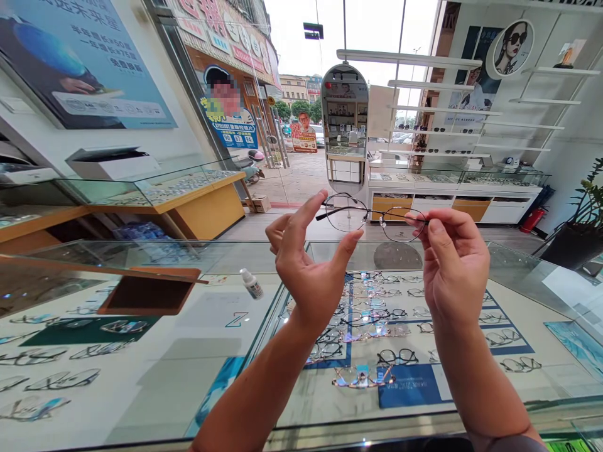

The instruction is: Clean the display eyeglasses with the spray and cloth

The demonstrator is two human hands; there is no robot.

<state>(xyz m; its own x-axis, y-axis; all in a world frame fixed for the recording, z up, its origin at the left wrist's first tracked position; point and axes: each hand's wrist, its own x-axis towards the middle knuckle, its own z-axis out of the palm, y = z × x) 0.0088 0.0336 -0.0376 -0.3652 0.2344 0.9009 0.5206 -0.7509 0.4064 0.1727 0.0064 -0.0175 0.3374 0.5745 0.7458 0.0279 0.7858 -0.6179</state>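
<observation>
Thin dark-rimmed eyeglasses are held up above a glass display counter, lenses side by side. My right hand pinches them between thumb and fingers at the right end of the frame, by the hinge. Around the left lens, my left hand has its thumb and index finger spread apart, the index tip near the upper rim and the thumb below. Whether those tips touch the frame is hard to see. One black temple crosses behind the left lens, pointing left. Rows of eyeglasses lie inside the counter below.
A small white spray bottle stands on the counter glass, left of my arms. Further left is a brown tray. An oval standing mirror rises beyond the counter, with wall shelves to its right. A potted plant stands far right.
</observation>
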